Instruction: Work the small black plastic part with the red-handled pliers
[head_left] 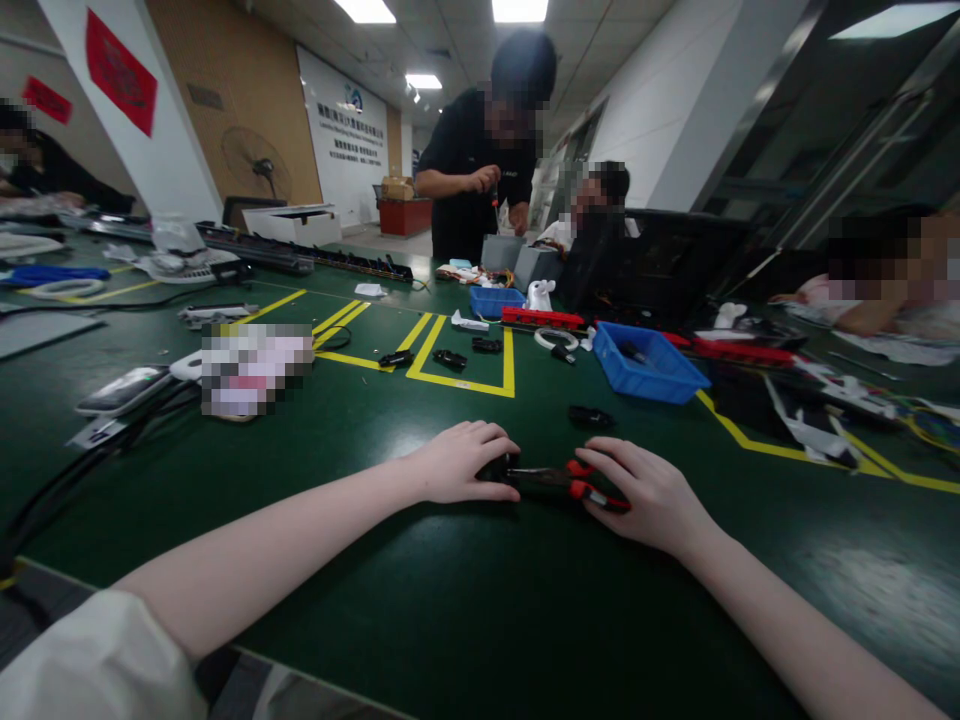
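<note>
My left hand (466,462) is closed around a small black part (495,467), most of it hidden by the fingers. In my right hand (646,490) is a pair of red-handled pliers (581,482), its handles held between thumb and fingers. The pliers' jaws point left and reach the black part; whether they grip it I cannot tell. Just beyond my right hand another small black part (590,415) lies on the green table. Farther off, several similar black parts (450,358) lie in and beside a yellow-taped rectangle.
A blue bin (649,362) stands beyond my right hand, with a smaller blue bin (496,301) farther back. To the left lie a phone-like object (255,370) and black cables (112,465). Across the table a person (480,150) stands holding a screwdriver; others sit nearby.
</note>
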